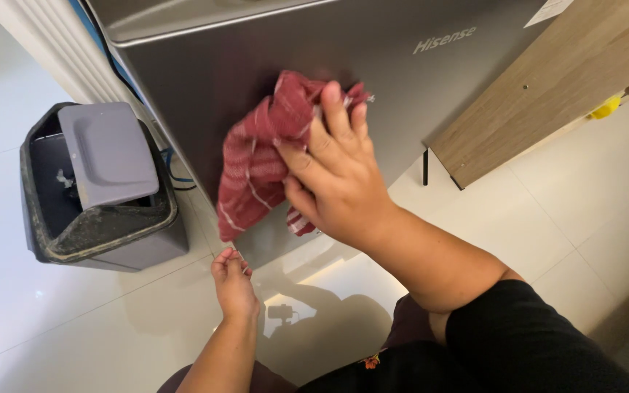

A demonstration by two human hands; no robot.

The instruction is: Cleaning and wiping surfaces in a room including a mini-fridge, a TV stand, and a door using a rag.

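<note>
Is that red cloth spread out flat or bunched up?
Bunched up. The red striped cloth is crumpled under the right hand, pressed against the grey fridge door, with one end hanging loose.

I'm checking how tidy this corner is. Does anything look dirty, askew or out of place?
Yes: the grey bin beside the fridge has a grimy, dust-caked rim, and its swing lid sits tilted open. The right hand presses a red cloth against the fridge.

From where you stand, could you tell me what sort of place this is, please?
Probably a home kitchen: the right hand presses a red striped cloth against a grey refrigerator door, a lidded waste bin stands beside it, and the floor is glossy white tile.
</note>
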